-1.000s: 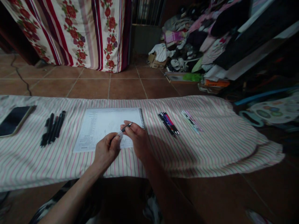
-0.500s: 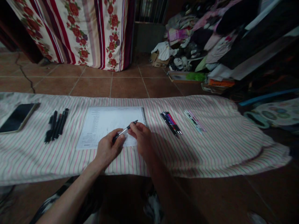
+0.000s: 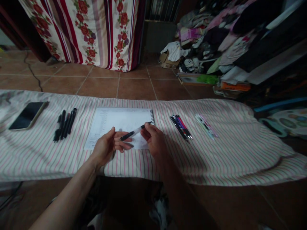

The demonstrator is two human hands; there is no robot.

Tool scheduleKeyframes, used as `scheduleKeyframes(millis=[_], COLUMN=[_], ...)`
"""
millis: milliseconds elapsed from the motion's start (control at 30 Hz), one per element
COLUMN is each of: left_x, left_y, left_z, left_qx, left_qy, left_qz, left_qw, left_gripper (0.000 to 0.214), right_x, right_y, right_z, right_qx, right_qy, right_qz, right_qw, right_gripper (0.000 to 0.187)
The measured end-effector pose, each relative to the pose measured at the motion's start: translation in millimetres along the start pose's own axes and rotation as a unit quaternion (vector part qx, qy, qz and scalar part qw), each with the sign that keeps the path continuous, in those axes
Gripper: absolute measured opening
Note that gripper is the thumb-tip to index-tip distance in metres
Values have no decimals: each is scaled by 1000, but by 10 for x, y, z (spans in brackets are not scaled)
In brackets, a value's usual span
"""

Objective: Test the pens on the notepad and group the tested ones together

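Note:
A pen point(image 3: 134, 131) with a clear barrel and black ends is held level above a spiral notebook point(image 3: 120, 126) on a pink-striped cloth point(image 3: 216, 153). My right hand point(image 3: 154, 142) pinches the pen's right end. My left hand point(image 3: 109, 147) has loosened, its fingers partly apart beside the pen's dark left end, touching it lightly at most. Both hands hover over the notebook's near edge.
Several black pens point(image 3: 65, 124) lie left of the notebook, and a phone point(image 3: 27, 115) lies farther left. Dark red-and-blue pens point(image 3: 181, 127) and pale pens point(image 3: 206, 126) lie to the right. Tiled floor, a floral curtain point(image 3: 96, 32) and heaped clothes point(image 3: 211, 41) are beyond.
My left hand has let go of the pen's left end and its fingers have spread. The pen now hangs from my right hand, raised slightly. The view has shifted a little.

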State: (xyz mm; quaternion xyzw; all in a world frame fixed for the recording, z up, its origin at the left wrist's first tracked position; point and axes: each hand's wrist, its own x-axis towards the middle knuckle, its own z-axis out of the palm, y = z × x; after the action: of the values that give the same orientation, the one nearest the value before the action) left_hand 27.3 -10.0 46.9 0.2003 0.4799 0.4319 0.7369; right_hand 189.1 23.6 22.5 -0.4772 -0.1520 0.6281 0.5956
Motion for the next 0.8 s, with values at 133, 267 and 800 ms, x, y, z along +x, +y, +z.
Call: scheduleKeyframes(millis=[133, 267, 800], left_x=[6, 21, 213], left_y=[-17, -54, -383], left_z=[-10, -30, -135], left_qx=[-2, 55, 366], left_qy=[-13, -32, -7], left_qz=[-2, 38, 199], left_qw=[1000, 997, 909], left_gripper=[41, 33, 33], right_x=[7, 16, -26], right_y=[4, 37, 199], right_z=[-3, -16, 6], right_qx=[-2, -35, -186], right_qy=[-9, -26, -99], right_qz=[3, -14, -90], right_qw=[1000, 999, 973], right_gripper=[29, 29, 23])
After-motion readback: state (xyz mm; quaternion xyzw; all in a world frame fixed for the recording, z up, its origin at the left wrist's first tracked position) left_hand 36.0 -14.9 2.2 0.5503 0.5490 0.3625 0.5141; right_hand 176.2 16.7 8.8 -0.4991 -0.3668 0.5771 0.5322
